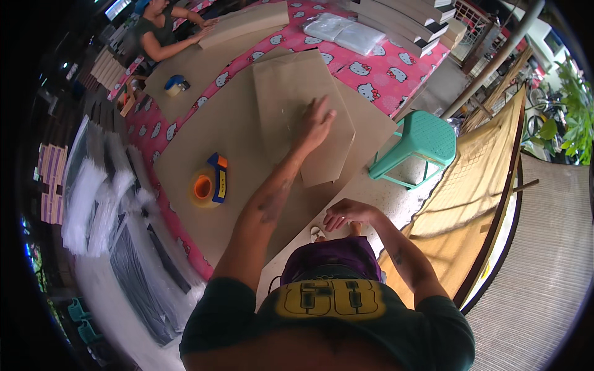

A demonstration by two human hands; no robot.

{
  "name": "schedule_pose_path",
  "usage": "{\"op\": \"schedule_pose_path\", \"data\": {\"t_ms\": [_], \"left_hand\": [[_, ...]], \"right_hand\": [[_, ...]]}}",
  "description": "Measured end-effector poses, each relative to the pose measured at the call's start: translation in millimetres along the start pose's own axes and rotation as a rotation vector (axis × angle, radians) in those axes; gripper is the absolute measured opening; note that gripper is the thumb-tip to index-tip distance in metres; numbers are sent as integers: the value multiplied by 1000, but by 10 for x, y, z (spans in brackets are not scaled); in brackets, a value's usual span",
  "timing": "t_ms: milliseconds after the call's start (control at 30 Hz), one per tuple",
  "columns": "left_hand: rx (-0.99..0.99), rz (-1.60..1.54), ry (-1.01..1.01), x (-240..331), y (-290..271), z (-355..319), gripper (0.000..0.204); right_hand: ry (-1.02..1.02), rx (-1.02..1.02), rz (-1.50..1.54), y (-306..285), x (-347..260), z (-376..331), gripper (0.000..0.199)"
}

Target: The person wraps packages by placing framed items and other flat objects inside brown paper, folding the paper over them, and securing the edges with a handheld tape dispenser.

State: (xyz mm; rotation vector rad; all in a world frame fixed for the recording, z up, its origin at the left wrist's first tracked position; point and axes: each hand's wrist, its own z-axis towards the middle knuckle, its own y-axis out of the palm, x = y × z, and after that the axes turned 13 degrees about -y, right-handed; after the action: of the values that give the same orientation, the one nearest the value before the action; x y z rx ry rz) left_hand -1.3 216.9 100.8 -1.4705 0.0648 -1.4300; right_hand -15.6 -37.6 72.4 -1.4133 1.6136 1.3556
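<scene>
My left hand [317, 127] lies on a long brown-paper package [281, 93], palm down with its fingers a little apart. Its lower end has angled paper edges; what the paper covers is hidden. Under the package a large brown paper sheet [241, 130] spreads over the table. My right hand [349, 213] hangs in the air in front of my body, off the table's near edge, fingers loosely bent with nothing in them. To the left of my left forearm, a tape dispenser [218, 179] in blue and orange, with its tape roll, rests on the sheet.
A pink patterned cloth [365, 68] covers the table. Clear plastic packs [343, 34] and stacked long boxes [405, 25] lie at the back. Across the table a person handles another brown package [247, 25]. A green stool [424, 139] stands right; plastic-wrapped stacks [117, 204] stand left.
</scene>
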Motion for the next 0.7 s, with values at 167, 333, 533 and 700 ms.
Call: {"op": "schedule_pose_path", "data": {"t_ms": [167, 333, 533, 700], "left_hand": [[137, -812, -984, -323, -642, -1371, 52], [-86, -1139, -1103, -660, -705, -1235, 53], [-16, -1100, -859, -634, -476, -1214, 39], [-234, -1133, -792, 124, 3, -1914, 25]], "right_hand": [[-402, 458, -436, -416, -899, -146, 40], [-597, 403, -1110, -289, -1378, 1033, 57], [-205, 248, -1537, -137, -1106, 1624, 54], [-385, 304, -1595, -363, -1060, 1520, 50]]}}
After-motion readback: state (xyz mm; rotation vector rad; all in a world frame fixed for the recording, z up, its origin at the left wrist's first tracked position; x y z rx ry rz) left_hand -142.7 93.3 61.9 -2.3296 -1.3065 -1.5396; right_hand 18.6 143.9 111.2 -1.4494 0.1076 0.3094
